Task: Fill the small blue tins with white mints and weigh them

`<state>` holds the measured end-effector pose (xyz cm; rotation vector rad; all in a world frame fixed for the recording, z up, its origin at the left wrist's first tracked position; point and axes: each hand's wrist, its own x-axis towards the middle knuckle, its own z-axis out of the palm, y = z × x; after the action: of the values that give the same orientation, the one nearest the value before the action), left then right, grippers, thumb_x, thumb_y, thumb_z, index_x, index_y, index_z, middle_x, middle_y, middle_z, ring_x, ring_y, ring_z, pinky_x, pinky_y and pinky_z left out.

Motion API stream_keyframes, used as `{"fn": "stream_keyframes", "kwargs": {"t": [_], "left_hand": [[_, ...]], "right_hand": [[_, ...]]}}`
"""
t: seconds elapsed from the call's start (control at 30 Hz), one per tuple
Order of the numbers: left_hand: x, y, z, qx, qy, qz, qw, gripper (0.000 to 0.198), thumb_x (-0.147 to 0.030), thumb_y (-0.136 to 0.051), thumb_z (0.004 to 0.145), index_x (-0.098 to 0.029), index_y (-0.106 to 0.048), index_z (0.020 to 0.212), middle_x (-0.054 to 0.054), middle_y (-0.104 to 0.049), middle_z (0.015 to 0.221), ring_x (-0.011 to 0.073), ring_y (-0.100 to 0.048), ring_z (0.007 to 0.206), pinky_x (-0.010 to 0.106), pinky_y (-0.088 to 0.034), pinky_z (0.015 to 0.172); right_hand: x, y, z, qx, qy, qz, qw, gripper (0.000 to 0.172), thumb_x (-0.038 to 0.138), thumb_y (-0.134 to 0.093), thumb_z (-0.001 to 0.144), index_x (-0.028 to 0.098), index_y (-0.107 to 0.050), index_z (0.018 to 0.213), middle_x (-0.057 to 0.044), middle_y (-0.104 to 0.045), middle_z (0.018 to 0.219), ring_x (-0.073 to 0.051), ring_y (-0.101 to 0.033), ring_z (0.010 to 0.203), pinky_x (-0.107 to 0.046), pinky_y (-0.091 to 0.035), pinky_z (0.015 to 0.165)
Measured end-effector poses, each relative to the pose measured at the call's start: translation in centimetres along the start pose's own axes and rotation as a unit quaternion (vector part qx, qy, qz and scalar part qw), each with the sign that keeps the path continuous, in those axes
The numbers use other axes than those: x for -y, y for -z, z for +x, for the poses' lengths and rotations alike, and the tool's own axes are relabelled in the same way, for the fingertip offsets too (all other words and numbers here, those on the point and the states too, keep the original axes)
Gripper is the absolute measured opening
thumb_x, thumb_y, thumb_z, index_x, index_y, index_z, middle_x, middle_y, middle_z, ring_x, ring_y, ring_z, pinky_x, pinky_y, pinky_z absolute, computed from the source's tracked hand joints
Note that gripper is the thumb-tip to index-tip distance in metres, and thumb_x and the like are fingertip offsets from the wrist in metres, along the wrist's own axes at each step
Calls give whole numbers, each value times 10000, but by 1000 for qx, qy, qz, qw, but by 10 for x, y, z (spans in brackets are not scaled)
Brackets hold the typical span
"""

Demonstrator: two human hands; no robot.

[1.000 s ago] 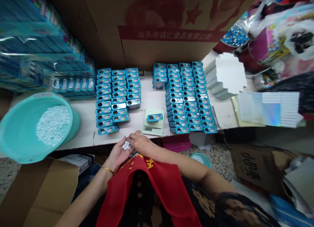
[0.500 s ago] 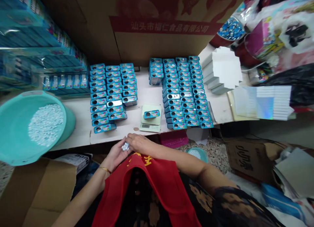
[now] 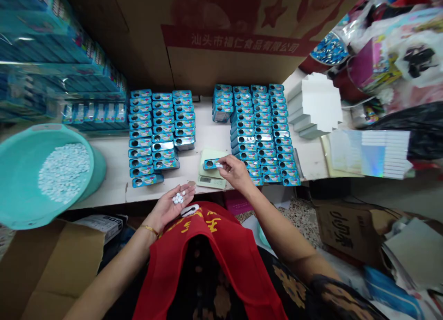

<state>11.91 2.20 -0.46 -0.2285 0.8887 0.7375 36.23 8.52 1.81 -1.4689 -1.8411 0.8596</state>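
Observation:
My left hand [image 3: 173,204] is held palm up below the table's front edge, with a few small white candies [image 3: 177,198] lying in the cupped palm. Over the kitchen scale my right hand [image 3: 235,173] pinches some white candies [image 3: 218,165] at its fingertips. Right under them a small blue tin [image 3: 209,164] with a dark round opening lies on the pale scale [image 3: 210,182]. The fingers cover the tin's right end. Whether the candies touch the tin I cannot tell.
Rows of blue tins stand left [image 3: 162,126] and right [image 3: 259,135] of the scale. A turquoise tub [image 3: 98,167] holds many candies at far left. Behind stands a large carton [image 3: 221,63]. White folded card stacks [image 3: 321,103] lie at right, and wrapped blue packs [image 3: 69,52] are piled at back left.
My right hand has left my left palm and moved up and right to the tin on the scale, carrying candies. My left hand has opened out, with fewer candies showing in it.

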Motion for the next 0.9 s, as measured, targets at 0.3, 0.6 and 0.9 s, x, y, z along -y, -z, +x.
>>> {"fn": "stream_keyframes", "kwargs": {"t": [0.3,0.6,0.9], "left_hand": [[0,-20,19,3,9,-40,999,217,-242,-456,851,-89,-605,810,102,-630,721,149,-616,640,230,-509,518],[-10,-1,19,-34,-13,-28,999,130,-184,-487,835,-101,-552,760,30,-512,634,62,-470,477,129,-316,340],[-21,-11,34,-37,-58,-46,997,95,-178,-498,826,-112,-551,783,20,-502,589,78,-485,468,134,-325,344]], "right_hand": [[25,-29,-13,62,69,46,995,283,247,-549,799,211,-571,1079,-68,-585,1021,-155,-558,908,-293,-472,761],[-78,-37,-9,22,-68,71,995,410,257,-549,736,155,-496,1129,-74,-575,1062,-181,-552,933,-330,-454,810],[20,-30,0,105,130,-196,966,428,151,-487,766,180,-480,1193,-88,-547,1140,-237,-455,1034,-367,-371,870]]}}
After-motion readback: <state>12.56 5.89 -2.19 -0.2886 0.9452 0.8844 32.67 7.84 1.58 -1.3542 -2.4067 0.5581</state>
